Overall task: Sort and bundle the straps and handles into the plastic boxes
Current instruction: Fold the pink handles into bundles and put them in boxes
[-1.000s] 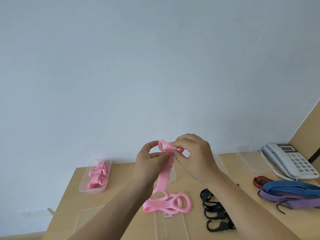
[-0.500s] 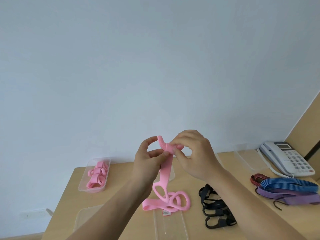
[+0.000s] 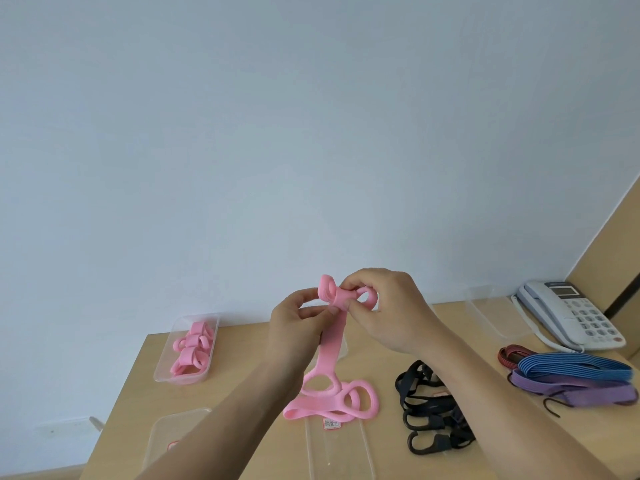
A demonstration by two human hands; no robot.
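I hold a pink strap handle (image 3: pixel 333 344) up above the table; its folded top end is pinched between my left hand (image 3: pixel 294 327) and my right hand (image 3: pixel 388 306), and its lower ring hangs down. More pink handles (image 3: pixel 349 403) lie on the table beneath it. A clear plastic box (image 3: pixel 162 370) at the left holds several rolled pink handles (image 3: pixel 192 348). Black hooked straps (image 3: pixel 429 407) lie right of centre. Blue, purple and red elastic straps (image 3: pixel 575 375) are piled at the right.
A clear lid or box (image 3: pixel 349 448) lies at the near centre, another clear box (image 3: pixel 166 434) at the near left, and one more (image 3: pixel 491 313) at the far right. A white desk telephone (image 3: pixel 571 313) sits at the right edge. The table (image 3: pixel 242 344) ends at a pale wall.
Both hands have rolled the handle's top end further over; a ring now pokes out by my right fingers. The hanging part has lifted slightly off the pile.
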